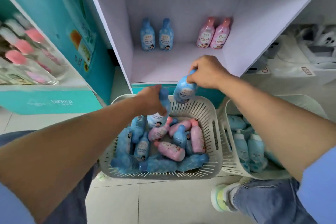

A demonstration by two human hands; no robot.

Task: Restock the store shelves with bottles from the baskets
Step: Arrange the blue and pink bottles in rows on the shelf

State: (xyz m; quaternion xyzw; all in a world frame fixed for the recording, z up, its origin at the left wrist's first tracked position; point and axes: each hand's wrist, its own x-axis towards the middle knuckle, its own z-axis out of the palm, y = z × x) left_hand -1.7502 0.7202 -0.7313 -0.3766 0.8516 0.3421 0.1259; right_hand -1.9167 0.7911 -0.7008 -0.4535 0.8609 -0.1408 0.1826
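A white slatted basket [211, 114] on the floor holds several blue and pink bottles lying loose. My left hand [151, 99] grips the neck of a blue bottle [158, 118] just above the basket's far side. My right hand [205, 72] holds another blue bottle [184, 91] by its cap, hanging over the basket's far rim at the shelf's front edge. On the white shelf [163, 65] two blue bottles [156, 35] stand upright at the back left and two pink bottles [213, 33] at the back right.
A second white basket [227, 143] with pale blue bottles stands to the right. A teal display stand [54, 100] with pink-capped bottles is at the left. White bags lie beyond the shelf at right. My knees and a shoe [221, 198] are on the tiled floor.
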